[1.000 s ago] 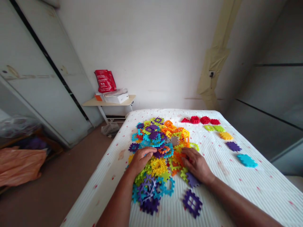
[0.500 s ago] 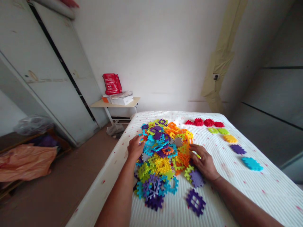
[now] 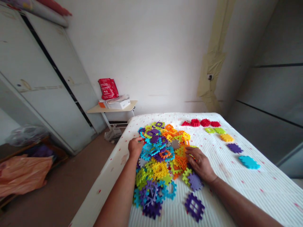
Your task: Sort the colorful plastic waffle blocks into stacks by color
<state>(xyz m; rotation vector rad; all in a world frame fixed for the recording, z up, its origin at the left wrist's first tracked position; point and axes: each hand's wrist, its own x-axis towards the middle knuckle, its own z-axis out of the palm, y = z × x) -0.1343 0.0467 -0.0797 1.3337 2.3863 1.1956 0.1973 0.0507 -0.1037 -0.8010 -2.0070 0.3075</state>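
Note:
A heap of interlocking plastic building tiles [image 3: 161,168] in blue, purple, yellow, orange and green lies on the white bed cover. At the heap's left edge is my left hand [image 3: 135,147], its fingers curled in and closed by the blue tiles. A bit of red shows at its fingertips; what they hold is mostly hidden. My right hand [image 3: 200,161] rests against the right edge, fingers loosely stretched and apart, touching the orange tiles [image 3: 181,161]. Just below it lies a solid purple tile [image 3: 195,182]. A purple window tile [image 3: 194,206] lies apart, nearer to me.
Along the right side lie red tiles [image 3: 205,122], green tiles [image 3: 219,130], a yellow-orange tile [image 3: 226,137], a purple tile [image 3: 234,148] and a blue tile [image 3: 249,162]. A small table [image 3: 94,109] with a red bag [image 3: 108,89] stands beyond the bed [image 3: 220,201].
The view has shifted slightly right and up. Both hands stay at the two sides of the heap, with little visible movement among the tiles.

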